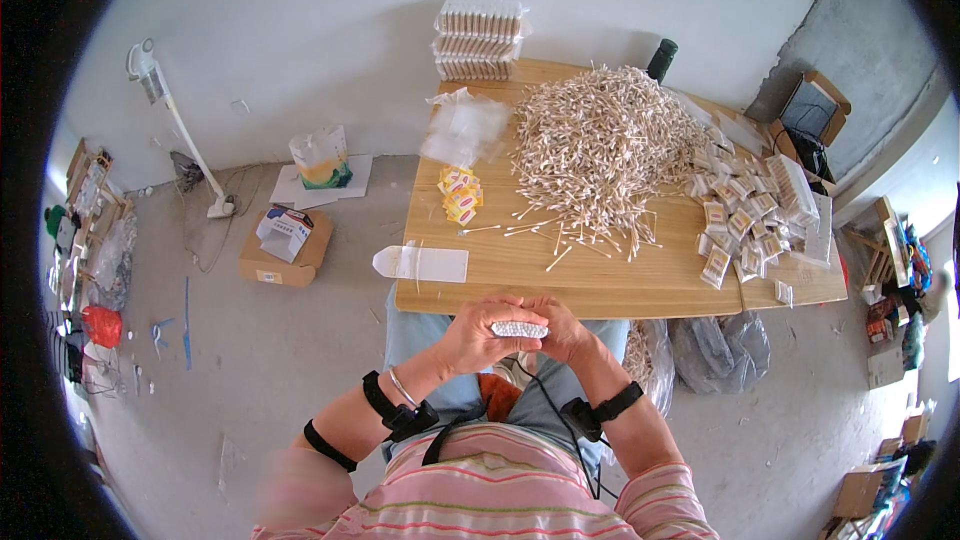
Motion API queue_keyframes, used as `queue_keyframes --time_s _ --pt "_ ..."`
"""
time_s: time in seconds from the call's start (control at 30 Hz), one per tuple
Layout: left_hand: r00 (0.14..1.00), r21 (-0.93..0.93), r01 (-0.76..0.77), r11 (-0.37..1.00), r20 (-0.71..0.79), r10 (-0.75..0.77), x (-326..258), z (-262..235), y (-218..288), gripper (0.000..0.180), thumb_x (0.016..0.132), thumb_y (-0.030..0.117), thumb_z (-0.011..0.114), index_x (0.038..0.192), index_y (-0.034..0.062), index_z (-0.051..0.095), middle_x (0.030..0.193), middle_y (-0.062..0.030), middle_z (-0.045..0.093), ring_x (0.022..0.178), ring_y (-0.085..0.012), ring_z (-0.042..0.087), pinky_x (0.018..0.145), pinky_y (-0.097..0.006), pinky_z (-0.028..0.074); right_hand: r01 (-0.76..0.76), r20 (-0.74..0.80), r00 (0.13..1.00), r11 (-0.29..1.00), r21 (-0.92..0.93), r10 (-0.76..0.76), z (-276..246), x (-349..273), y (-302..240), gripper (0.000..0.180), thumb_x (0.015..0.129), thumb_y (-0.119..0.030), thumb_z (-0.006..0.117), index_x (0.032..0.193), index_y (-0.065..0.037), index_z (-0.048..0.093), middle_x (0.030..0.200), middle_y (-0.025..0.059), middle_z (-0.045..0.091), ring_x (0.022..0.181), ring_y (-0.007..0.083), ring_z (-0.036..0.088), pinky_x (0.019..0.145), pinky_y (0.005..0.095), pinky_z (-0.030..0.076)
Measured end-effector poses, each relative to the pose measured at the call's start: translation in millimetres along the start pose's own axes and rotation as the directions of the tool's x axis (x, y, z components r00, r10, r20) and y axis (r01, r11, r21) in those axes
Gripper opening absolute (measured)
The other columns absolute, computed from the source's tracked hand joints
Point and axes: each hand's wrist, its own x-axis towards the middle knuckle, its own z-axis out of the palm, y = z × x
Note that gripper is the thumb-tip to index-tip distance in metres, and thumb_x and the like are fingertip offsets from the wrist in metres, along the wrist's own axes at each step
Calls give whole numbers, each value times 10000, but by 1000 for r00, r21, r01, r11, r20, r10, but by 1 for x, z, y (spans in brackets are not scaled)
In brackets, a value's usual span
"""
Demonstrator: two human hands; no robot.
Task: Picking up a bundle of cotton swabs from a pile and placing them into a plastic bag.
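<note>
Between my two hands, just past the table's front edge and above my lap, is a tight bundle of cotton swabs [519,329], its white tips facing me. My left hand [478,333] wraps the bundle from the left, and my right hand [562,328] closes round it from the right. On the wooden table [600,285] ahead lies a large heap of loose cotton swabs [600,150], with a few strays in front. A white pouch with a pointed flap [432,264] rests at the left front edge. Yellow printed cards [460,194] lie behind it.
Clear plastic bags [465,128] and stacked swab packs [478,38] are at the back left. Small filled packets [735,210] pile up on the right. A dark green bottle [662,59] stands behind the heap. A cardboard box [286,245] and a stick vacuum [185,135] are on the left floor.
</note>
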Motion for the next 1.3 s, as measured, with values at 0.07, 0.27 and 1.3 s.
queue_keyframes --time_s 0.07,0.27,1.3 --pt "995 -140 83 987 -42 -90 1 2 6 265 731 163 815 982 118 744 997 -11 733 958 -146 665 1004 -345 430 -8 84 996 998 66 3 4 -5 -4 244 938 -107 529 1089 58 625 1001 120 678 831 173 675 691 278 576" --pt "1000 -29 22 999 -16 -23 -4 1 0 262 742 168 808 989 109 742 989 -8 734 965 -141 661 1018 -349 422 -33 106 994 998 59 27 6 -3 -1 277 944 -156 546 1108 58 610 1030 118 669 848 179 673 727 289 578" --pt "847 171 532 829 -116 -519 -41 -15 -98 399 902 259 642 1213 10 608 1145 -153 676 1097 -250 640 913 -338 498 12 -718 669 969 -249 -193 -90 -44 9 87 869 -45 562 907 2 626 699 90 611 549 197 610 451 330 514"
